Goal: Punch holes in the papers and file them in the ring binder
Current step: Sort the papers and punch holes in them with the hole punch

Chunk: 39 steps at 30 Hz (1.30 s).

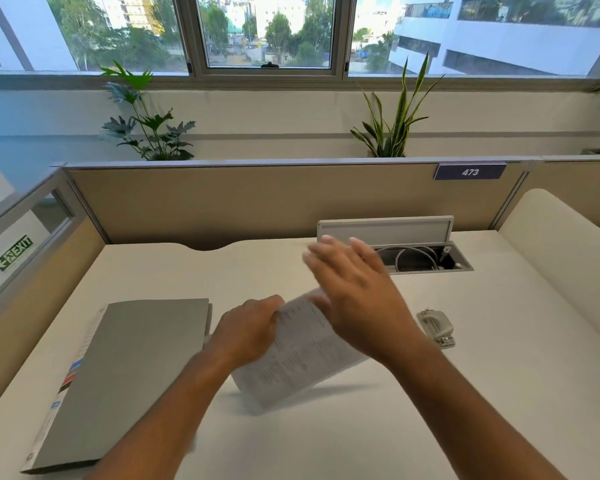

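A sheaf of printed papers is held tilted above the middle of the white desk. My left hand grips its left edge. My right hand hovers over the sheaf's upper right part, fingers spread and blurred; whether it touches the sheets I cannot tell. A closed grey ring binder lies flat on the desk to the left, its labelled spine facing left. A small silver hole punch sits on the desk to the right of my right hand.
An open cable hatch with its lid raised is set into the desk behind my right hand. Beige partition panels close off the back and left. A rounded cream divider borders the right side.
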Each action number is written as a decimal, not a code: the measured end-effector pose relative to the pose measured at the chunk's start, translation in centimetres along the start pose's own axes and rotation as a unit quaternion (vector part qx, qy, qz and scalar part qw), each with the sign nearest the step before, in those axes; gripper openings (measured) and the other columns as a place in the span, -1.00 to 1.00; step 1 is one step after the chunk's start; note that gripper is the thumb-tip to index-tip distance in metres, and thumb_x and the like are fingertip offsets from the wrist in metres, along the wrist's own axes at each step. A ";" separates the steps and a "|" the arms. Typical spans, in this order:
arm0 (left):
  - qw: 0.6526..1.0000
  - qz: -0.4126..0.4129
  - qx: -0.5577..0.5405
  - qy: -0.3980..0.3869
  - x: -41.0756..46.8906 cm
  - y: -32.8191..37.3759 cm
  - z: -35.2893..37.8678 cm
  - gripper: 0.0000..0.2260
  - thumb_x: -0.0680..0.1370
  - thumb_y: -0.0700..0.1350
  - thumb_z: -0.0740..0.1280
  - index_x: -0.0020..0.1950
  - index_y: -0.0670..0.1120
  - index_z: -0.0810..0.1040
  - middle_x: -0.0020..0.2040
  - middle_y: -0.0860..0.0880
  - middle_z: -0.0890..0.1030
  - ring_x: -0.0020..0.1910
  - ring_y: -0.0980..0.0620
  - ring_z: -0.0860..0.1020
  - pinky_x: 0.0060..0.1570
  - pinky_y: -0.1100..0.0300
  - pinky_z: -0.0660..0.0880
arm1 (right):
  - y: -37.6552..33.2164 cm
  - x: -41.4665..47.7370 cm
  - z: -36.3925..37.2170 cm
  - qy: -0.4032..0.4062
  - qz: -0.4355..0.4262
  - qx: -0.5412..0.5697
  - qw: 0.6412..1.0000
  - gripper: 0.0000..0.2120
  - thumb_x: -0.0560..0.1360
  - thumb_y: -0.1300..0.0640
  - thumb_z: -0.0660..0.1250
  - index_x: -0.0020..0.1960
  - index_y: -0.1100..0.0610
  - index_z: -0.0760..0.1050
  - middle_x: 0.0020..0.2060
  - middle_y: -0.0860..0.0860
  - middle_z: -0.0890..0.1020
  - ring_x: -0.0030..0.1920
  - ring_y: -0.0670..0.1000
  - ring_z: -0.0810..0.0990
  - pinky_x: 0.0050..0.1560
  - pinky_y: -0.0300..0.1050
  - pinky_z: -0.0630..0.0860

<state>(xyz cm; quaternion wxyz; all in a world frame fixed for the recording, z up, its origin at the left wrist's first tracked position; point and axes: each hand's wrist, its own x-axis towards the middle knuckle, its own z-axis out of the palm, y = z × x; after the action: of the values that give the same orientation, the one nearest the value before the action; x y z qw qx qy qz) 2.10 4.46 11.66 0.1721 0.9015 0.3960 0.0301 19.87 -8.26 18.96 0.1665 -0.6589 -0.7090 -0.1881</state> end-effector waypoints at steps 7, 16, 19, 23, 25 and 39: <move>0.987 0.065 0.137 -0.046 -0.1 4.3 -2.9 -0.74 0.67 0.07 0.31 0.36 0.14 0.53 0.19 0.04 0.71 0.04 -0.05 0.69 0.18 0.03 0.63 | -2.3 0.9 1.1 -0.267 0.047 -0.058 0.961 -0.73 0.57 -0.05 0.41 0.22 0.02 0.59 -0.04 0.02 0.70 -0.17 0.04 0.62 0.10 0.01 0.52; 0.964 0.043 -0.107 0.241 0.9 0.4 0.8 -0.25 0.61 0.04 0.39 0.71 0.12 0.06 0.77 0.02 -0.10 0.74 -0.01 -0.19 0.64 -0.18 -0.27 | 1.6 -2.4 5.3 -0.278 0.282 0.184 0.899 -0.77 0.64 0.01 0.22 -0.05 0.04 0.63 -0.18 -0.02 0.67 -0.20 0.00 0.68 -0.06 0.02 0.71; 0.911 -0.120 -0.270 0.288 -0.3 0.1 2.8 -0.14 0.63 0.08 0.42 0.73 0.06 -0.09 0.76 -0.01 -0.16 0.74 -0.11 -0.14 0.65 -0.24 -0.05 | 2.8 -4.5 6.3 -0.236 0.378 0.319 0.837 -0.71 0.66 0.01 0.24 -0.07 0.14 0.64 -0.18 0.02 0.70 -0.21 -0.01 0.71 -0.12 -0.09 0.70; 0.787 -0.271 -0.547 0.089 -2.2 0.3 4.6 -0.30 0.72 0.12 0.28 0.75 0.01 0.01 0.59 -0.01 0.39 0.53 -0.06 0.42 0.49 -0.16 0.37 | 2.7 -7.3 7.3 -0.167 0.465 0.440 0.750 -0.70 0.66 0.05 0.27 -0.04 0.26 0.64 -0.16 0.08 0.76 -0.18 0.08 0.77 -0.08 0.10 0.74; 0.753 -0.273 -0.598 0.029 -2.8 0.1 6.1 -0.53 0.74 0.11 0.23 0.62 -0.04 0.37 0.37 -0.03 0.67 0.33 -0.09 0.65 0.38 -0.19 0.53 | 2.5 -8.3 7.8 -0.149 0.487 0.476 0.717 -0.71 0.67 0.07 0.28 -0.03 0.26 0.64 -0.15 0.08 0.77 -0.16 0.10 0.78 -0.04 0.16 0.73; 0.767 -0.300 -0.566 0.012 -2.2 2.0 9.8 -0.73 0.74 -0.22 0.21 0.19 -0.01 0.71 0.05 -0.07 0.80 0.04 -0.15 0.76 -0.05 -0.05 0.71 | 3.1 -12.2 9.9 -0.144 0.539 0.507 0.657 -0.73 0.68 0.09 0.26 0.02 0.25 0.65 -0.16 0.07 0.78 -0.19 0.08 0.79 -0.11 0.04 0.74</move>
<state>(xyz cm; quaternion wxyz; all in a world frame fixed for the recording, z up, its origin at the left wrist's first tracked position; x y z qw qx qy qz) 3.88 -1.14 3.33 0.6468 0.4750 0.5597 0.2067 23.95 -13.86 4.59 0.4431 -0.7575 -0.2303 0.4206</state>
